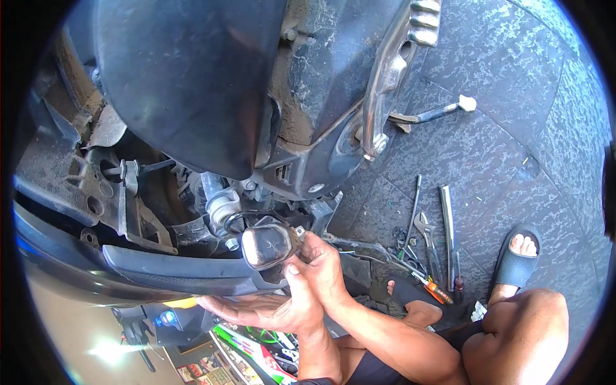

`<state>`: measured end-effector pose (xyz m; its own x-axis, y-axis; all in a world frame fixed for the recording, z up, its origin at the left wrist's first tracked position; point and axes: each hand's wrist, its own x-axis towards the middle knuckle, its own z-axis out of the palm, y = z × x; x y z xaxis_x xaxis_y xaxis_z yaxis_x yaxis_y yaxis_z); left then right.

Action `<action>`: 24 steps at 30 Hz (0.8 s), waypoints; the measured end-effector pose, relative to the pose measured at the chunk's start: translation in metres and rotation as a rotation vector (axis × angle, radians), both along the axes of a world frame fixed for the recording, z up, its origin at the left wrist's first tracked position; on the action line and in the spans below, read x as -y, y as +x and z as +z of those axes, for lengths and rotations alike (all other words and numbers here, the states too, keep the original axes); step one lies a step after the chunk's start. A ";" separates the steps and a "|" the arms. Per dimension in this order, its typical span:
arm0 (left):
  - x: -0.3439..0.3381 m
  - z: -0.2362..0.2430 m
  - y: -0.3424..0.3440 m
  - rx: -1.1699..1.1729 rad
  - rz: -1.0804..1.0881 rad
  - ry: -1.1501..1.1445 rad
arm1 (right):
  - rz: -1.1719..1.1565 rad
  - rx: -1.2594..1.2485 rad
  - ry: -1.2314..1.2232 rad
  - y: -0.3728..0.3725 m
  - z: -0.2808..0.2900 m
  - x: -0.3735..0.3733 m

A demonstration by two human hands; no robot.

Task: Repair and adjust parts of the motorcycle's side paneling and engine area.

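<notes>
In the head view, a small dark metal housing (269,242) is held against the scooter underside (192,96), the right hand (321,266) with its fingers clenched around it. The left hand (269,311) is laid open, palm up, just below. Pliers (427,234) and screwdrivers (436,290) are scattered on the paved floor (513,128) nearby.

Glossy dark plastic on the small housing (268,246) at centre; matt, dusty black panel (186,83) upper left; rough mottled stone floor (500,147); shiny metal wrench (426,232).
</notes>
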<state>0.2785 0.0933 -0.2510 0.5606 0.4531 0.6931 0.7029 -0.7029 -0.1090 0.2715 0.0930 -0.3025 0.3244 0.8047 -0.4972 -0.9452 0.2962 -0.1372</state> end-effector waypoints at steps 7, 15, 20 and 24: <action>-0.002 -0.001 0.003 -0.041 0.029 0.011 | -0.023 -0.041 -0.057 0.001 0.002 -0.003; -0.007 -0.001 0.002 0.036 -0.051 -0.069 | 0.053 -0.132 0.023 0.015 0.005 0.007; -0.004 -0.003 0.003 0.020 -0.061 -0.087 | -0.054 -0.191 -0.002 0.011 0.005 0.018; -0.014 -0.009 0.001 0.090 -0.064 -0.099 | -0.041 0.114 -0.209 0.016 -0.002 0.034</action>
